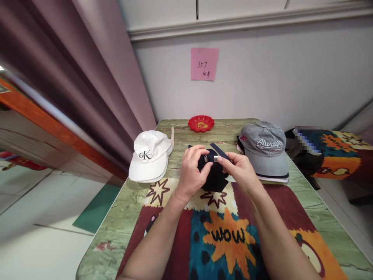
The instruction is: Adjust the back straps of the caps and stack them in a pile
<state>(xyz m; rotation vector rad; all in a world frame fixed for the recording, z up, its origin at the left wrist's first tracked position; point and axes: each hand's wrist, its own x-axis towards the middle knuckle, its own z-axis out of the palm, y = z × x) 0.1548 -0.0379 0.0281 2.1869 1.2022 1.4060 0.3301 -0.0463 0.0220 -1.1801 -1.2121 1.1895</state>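
Between my hands, above the patterned mat, is a black cap (215, 179) with a dark strap (219, 151) and a small silver buckle. My left hand (194, 171) grips the cap near a metal eyelet, fingers curled over its edge. The strap's metal end is pinched between the thumb and fingers of my right hand (239, 168). A white cap (150, 155) with black letters sits to the left. On the right, a grey cap (264, 149) marked "Always" lies on top of other caps.
A red scalloped dish (201, 123) stands at the back of the green wood-patterned table (100, 243). The colourful mat (166, 237) covers its front. A pink note (204, 64) is on the wall behind. A curtain (116, 70) hangs at the left.
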